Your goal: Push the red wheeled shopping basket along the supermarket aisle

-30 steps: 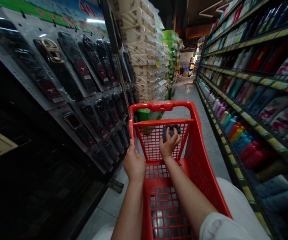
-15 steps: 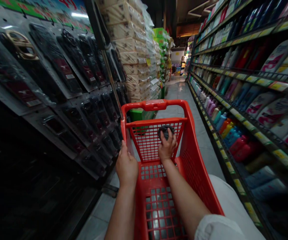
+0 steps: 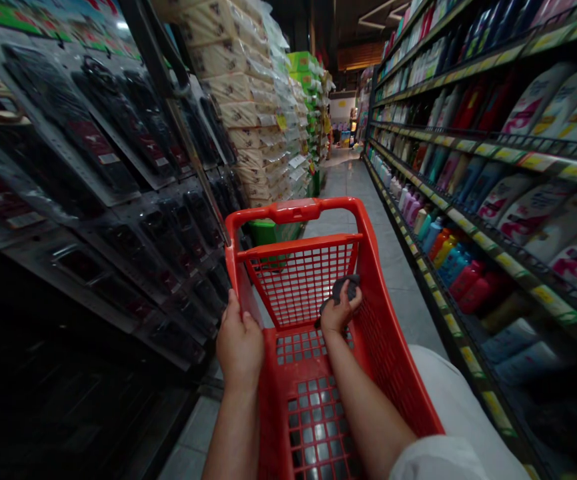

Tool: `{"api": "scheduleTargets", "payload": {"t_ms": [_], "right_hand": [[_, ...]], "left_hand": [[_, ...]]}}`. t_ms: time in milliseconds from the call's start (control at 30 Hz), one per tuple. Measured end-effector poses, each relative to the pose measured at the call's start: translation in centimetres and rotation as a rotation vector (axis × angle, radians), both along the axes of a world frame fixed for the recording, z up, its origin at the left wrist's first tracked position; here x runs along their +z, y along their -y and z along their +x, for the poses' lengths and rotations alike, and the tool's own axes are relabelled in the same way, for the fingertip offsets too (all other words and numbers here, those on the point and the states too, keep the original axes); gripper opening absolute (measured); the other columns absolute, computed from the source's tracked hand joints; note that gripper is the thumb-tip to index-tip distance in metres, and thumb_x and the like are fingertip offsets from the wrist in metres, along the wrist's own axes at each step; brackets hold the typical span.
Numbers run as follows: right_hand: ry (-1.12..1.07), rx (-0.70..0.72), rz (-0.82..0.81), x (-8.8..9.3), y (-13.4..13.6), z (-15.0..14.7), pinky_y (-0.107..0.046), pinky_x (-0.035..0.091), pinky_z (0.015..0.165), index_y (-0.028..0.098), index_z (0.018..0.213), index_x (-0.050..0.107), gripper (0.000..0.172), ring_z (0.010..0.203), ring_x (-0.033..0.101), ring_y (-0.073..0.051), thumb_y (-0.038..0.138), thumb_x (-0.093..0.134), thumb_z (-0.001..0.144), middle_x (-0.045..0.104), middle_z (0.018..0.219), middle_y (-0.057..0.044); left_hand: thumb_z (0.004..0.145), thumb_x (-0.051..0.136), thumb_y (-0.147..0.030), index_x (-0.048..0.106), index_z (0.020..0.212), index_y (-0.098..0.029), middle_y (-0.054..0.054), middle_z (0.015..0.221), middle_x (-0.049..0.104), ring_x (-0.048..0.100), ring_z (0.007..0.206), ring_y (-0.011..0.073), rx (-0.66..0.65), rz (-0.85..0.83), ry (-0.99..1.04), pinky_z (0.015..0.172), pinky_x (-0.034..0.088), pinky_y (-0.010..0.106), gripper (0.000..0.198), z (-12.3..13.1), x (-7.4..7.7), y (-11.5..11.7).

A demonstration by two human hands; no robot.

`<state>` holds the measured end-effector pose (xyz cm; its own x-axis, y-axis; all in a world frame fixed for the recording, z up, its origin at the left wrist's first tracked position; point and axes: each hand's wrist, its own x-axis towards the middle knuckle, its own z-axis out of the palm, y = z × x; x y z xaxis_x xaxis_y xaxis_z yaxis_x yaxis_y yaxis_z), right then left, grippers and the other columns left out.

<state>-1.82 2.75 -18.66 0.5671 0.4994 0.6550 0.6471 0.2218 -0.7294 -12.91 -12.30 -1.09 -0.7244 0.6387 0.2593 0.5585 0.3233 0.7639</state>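
A red plastic shopping basket (image 3: 371, 267) with an upright handle frame stands in front of me, its walls and floor made of open grid. My left hand (image 3: 241, 343) is closed around the basket's left rim. Inside the basket, my right hand (image 3: 341, 310) presses a dark grey cloth (image 3: 345, 287) against the far grid panel (image 3: 293, 283), near its right corner. Part of the cloth hangs below the palm. A metal pole (image 3: 193, 153) rises beside the basket's left far corner.
On the left, packaged belts (image 3: 88, 133) hang on a rack. Beyond them rise stacked tissue packs (image 3: 243, 93) and green packages (image 3: 305, 73). Shelves of bottles (image 3: 518, 213) line the right side. A grey tiled aisle (image 3: 345, 187) runs ahead between them.
My right hand has slid the cloth down and to the right along the far grid panel. My left hand keeps its hold on the rim. The view has shifted slightly.
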Motion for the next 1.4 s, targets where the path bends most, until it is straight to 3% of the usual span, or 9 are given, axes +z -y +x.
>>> {"api": "scheduleTargets", "payload": {"t_ms": [100, 233, 300, 567, 833, 967, 1100, 1233, 1400], "right_hand": [[-0.019, -0.051, 0.084, 0.7, -0.7, -0.4, -0.054, 0.048, 0.093, 0.018, 0.144, 0.048, 0.075, 0.120, 0.048, -0.032, 0.004, 0.043, 0.071, 0.045, 0.136, -0.019], [0.001, 0.031, 0.041, 5.6, -3.5, 0.1, -0.050, 0.044, 0.102, 0.020, 0.147, 0.047, 0.078, 0.126, 0.048, -0.030, 0.005, 0.042, 0.071, 0.040, 0.141, -0.017], [-0.007, 0.073, -0.010, 7.0, -3.9, 0.5, -0.050, 0.041, 0.105, 0.020, 0.146, 0.049, 0.077, 0.128, 0.047, -0.030, 0.005, 0.041, 0.070, 0.040, 0.142, -0.017], [-0.165, 0.169, -0.176, 2.1, 0.3, -0.2, -0.056, 0.036, 0.108, 0.020, 0.139, 0.057, 0.069, 0.134, 0.040, -0.033, 0.006, 0.042, 0.073, 0.036, 0.148, -0.018], [0.012, 0.313, -0.085, 8.3, -0.5, -1.9, -0.058, 0.029, 0.112, 0.016, 0.156, 0.029, 0.071, 0.142, 0.027, -0.035, 0.015, 0.043, 0.086, 0.027, 0.153, -0.022], [0.225, 0.373, -0.137, 7.9, 1.6, -3.8, -0.060, 0.029, 0.110, 0.015, 0.157, 0.025, 0.074, 0.141, 0.024, -0.036, 0.013, 0.045, 0.086, 0.026, 0.157, -0.022], [0.412, 0.596, -0.041, 6.9, 3.1, -5.4, -0.050, 0.032, 0.111, 0.015, 0.154, 0.033, 0.078, 0.136, 0.031, -0.029, 0.004, 0.045, 0.078, 0.039, 0.154, -0.016], [0.596, 0.808, 0.053, 8.2, 3.0, -7.4, -0.042, 0.036, 0.108, 0.024, 0.145, 0.050, 0.066, 0.126, 0.039, -0.025, 0.005, 0.046, 0.082, 0.051, 0.147, -0.006], [0.664, 0.728, -0.049, 8.9, 3.0, -9.2, -0.043, 0.040, 0.098, 0.039, 0.136, 0.059, 0.049, 0.118, 0.038, -0.027, 0.017, 0.052, 0.092, 0.053, 0.145, -0.001]], "left_hand": [[0.090, 0.046, -0.016, 0.048, 0.148, -0.016, 0.013, 0.145, 0.056, 0.052, 0.135, 0.0238, 0.012, 0.018, 0.014, 0.116, 0.037, 0.037, 0.057, -0.1, -0.1, 0.1], [0.090, 0.045, -0.014, 0.048, 0.147, -0.015, 0.011, 0.148, 0.053, 0.051, 0.136, 0.0210, -0.006, 0.045, 0.017, 0.116, 0.036, 0.033, 0.057, 0.0, 0.0, 0.1], [0.091, 0.044, -0.014, 0.047, 0.148, -0.014, 0.012, 0.148, 0.052, 0.051, 0.136, 0.0211, -0.008, 0.040, 0.024, 0.116, 0.037, 0.033, 0.057, 0.0, 0.1, 0.0], [0.091, 0.044, -0.014, 0.045, 0.149, -0.011, 0.013, 0.149, 0.052, 0.049, 0.137, 0.0217, 0.003, 0.033, 0.058, 0.117, 0.035, 0.034, 0.057, 0.2, 0.2, 0.1], [0.091, 0.045, -0.014, 0.048, 0.147, -0.017, 0.009, 0.146, 0.055, 0.054, 0.133, 0.0206, 0.041, 0.030, 0.098, 0.114, 0.039, 0.033, 0.056, 0.3, 0.0, 0.3], [0.090, 0.045, -0.012, 0.052, 0.144, -0.018, 0.007, 0.146, 0.055, 0.054, 0.133, 0.0187, 0.032, 0.074, 0.118, 0.113, 0.040, 0.030, 0.055, 0.5, 0.0, 0.3], [0.090, 0.046, -0.010, 0.050, 0.146, -0.018, 0.008, 0.144, 0.057, 0.053, 0.134, 0.0185, 0.038, 0.055, 0.132, 0.113, 0.039, 0.030, 0.057, 0.6, 0.2, 0.4], [0.089, 0.045, -0.008, 0.049, 0.147, -0.014, 0.010, 0.146, 0.054, 0.051, 0.136, 0.0194, 0.021, 0.046, 0.151, 0.115, 0.037, 0.031, 0.058, 0.7, 0.4, 0.5], [0.087, 0.046, -0.006, 0.049, 0.146, -0.015, 0.009, 0.146, 0.055, 0.053, 0.134, 0.0192, 0.006, 0.069, 0.161, 0.114, 0.039, 0.031, 0.060, 0.6, 0.2, 0.5]]}}
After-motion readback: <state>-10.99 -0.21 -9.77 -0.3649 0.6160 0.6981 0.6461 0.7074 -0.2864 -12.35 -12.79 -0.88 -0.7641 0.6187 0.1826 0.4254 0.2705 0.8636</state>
